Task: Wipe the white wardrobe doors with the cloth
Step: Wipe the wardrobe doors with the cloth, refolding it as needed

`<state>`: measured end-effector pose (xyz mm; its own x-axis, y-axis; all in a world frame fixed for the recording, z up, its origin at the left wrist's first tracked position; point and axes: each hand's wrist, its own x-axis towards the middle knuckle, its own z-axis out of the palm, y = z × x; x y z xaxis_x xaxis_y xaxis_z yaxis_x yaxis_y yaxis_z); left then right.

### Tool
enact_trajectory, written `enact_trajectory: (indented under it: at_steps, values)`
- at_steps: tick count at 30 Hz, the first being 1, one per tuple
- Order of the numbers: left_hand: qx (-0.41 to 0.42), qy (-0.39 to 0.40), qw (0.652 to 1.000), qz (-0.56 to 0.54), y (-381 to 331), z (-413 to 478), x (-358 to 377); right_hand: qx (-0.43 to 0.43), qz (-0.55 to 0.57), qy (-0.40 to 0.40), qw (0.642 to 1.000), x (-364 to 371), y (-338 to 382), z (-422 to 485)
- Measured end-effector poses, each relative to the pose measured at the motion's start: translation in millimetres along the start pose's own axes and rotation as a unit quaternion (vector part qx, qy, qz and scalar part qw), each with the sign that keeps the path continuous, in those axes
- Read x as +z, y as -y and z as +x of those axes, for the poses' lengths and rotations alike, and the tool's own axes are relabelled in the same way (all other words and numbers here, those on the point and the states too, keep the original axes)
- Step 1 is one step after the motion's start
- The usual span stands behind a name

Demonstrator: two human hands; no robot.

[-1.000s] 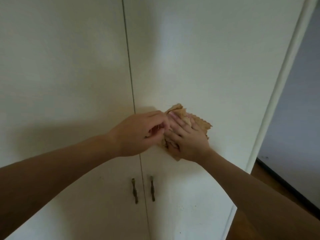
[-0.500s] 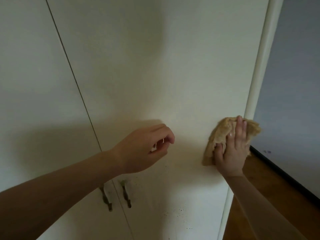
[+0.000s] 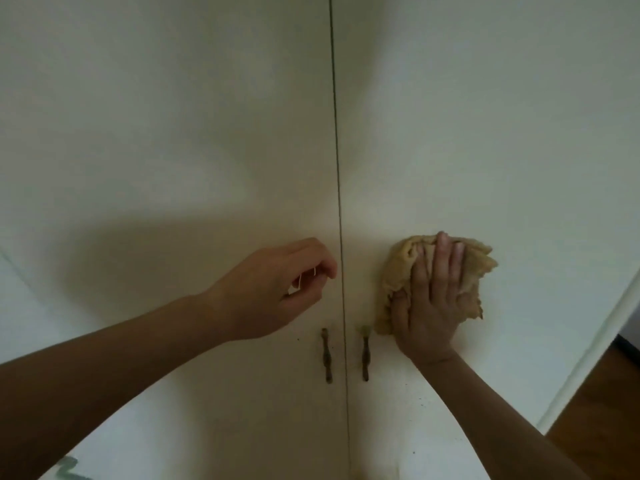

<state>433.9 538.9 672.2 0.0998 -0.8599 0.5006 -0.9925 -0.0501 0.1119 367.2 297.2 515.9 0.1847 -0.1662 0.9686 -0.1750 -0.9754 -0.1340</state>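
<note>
While the cloth (image 3: 400,271) is sitting bunched under the right hand (image 3: 429,306), it is lying against the right wardrobe door (image 3: 485,133), just up and to the right of that door's handle (image 3: 365,353). Right hand is spreading straight fingers over the wad and pressing it into the panel with the palm. Its thumb side is sinking into a fold; can't tell if it is actually pinching. The flat-palm hold is making sense: it is loading the cloth evenly and letting it slide with no real grip. Cloth edges are sticking out above and to the right of the fingers, so the contact patch is running wider than the hand.

Left hand (image 3: 277,289) is hovering on the other side of the seam (image 3: 337,168), in front of the left door (image 3: 173,133), fingers loosely curled and holding nothing. Can't tell if it is touching the panel. Probably idling there for balance, or waiting to steady the door.

Second handle (image 3: 326,355) is sitting below the left hand, right beside the seam. Dark specks (image 3: 420,400) are showing on the right door below the right wrist, so I'm judging the lower zone as not wiped yet. Wardrobe corner trim (image 3: 595,348) and wooden floor (image 3: 606,410) are lying well off to the right of the right arm.
</note>
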Motion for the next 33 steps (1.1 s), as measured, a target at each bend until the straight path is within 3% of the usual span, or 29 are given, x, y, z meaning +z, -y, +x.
enact_trajectory:
  at_steps: [6, 11, 15, 20, 24, 27, 30, 33]
  values:
    - [-0.003, 0.002, 1.000, 0.013, 39, -70, -41, -0.214, -0.051, 0.084, 0.972, 17, 81, 27]
    - [-0.020, -0.025, 0.999, 0.009, 69, -115, -74, -0.390, -0.051, 0.136, 0.909, 48, 172, 36]
    - [-0.059, -0.070, 0.996, -0.017, 88, -153, -102, -0.514, -0.052, 0.194, 0.834, 83, 263, 22]
    - [-0.113, -0.112, 0.987, -0.023, 110, -208, -130, -0.584, -0.079, 0.257, 0.766, 103, 357, 13]
    - [-0.129, -0.124, 0.984, -0.021, 123, -238, -151, -0.611, -0.050, 0.240, 0.753, 112, 396, 24]
    - [-0.152, -0.128, 0.980, -0.018, 130, -249, -178, -0.621, -0.012, 0.276, 0.733, 102, 410, 41]
    - [-0.158, -0.088, 0.983, -0.015, 133, -250, -206, -0.591, 0.064, 0.292, 0.749, 78, 412, 54]
    - [-0.188, 0.021, 0.981, -0.033, 126, -243, -242, -0.576, 0.101, 0.265, 0.766, 41, 418, 88]
